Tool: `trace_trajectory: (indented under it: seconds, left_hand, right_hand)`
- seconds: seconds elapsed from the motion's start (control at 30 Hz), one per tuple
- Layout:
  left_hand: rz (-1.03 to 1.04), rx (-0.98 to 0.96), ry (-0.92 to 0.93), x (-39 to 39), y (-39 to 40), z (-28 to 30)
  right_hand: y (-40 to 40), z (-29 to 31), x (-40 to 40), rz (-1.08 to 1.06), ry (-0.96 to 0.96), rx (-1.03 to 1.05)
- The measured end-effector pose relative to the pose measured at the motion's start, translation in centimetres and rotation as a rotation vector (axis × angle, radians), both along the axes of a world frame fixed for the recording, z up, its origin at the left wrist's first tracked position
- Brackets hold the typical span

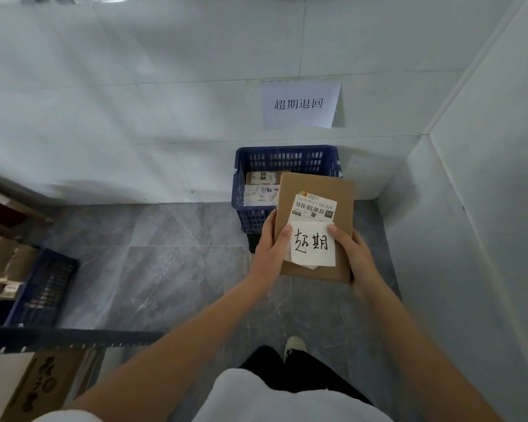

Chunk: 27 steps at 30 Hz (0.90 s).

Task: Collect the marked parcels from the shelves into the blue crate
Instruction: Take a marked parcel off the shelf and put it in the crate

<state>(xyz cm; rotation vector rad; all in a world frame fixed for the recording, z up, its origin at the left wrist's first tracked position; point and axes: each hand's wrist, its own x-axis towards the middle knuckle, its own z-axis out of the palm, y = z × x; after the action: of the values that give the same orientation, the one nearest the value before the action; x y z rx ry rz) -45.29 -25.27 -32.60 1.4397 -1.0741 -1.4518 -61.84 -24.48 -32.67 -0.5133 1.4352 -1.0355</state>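
Head view: both hands, left (270, 248) and right (355, 254), grip a brown parcel (316, 226) bearing a handwritten note, held above the blue crate (287, 161) on the floor. Two marked parcels (262, 185) lie inside the crate.

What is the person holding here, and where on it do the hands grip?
A flat brown parcel, held by both hands at its near end: left hand on the left edge, right hand on the right edge, thumbs on the handwritten white note.

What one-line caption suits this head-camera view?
Both hands hold a flat brown cardboard parcel with a handwritten white note above a blue plastic crate.
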Motion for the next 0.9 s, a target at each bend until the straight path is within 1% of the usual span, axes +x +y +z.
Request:
trace_trajectory:
  seconds: [0.17,0.33,0.57,0.73,0.9]
  left_hand:
    - [0.001,0.080,0.030,-1.8,-5.9,-1.3]
    - [0.021,0.188,0.034,-2.5,-12.9,-3.5]
    - [-0.036,0.293,-0.089,-3.1,-24.1,-6.8]
    - [-0.092,0.345,-0.178,-4.6,-31.0,-9.6]
    - [-0.070,0.422,-0.117,-7.4,-36.0,-13.5]
  right_hand:
    - [-5.9,-1.8,-1.4,-0.026,0.056,0.060]
    - [-12.5,-4.1,-2.1,-0.039,0.056,0.079]
    - [-22.4,-7.3,-2.9,-0.048,0.050,0.067]
    - [-28.1,-10.8,-4.7,-0.069,0.119,0.030]
    - [-33.5,-15.6,-7.1,0.005,0.198,0.115]
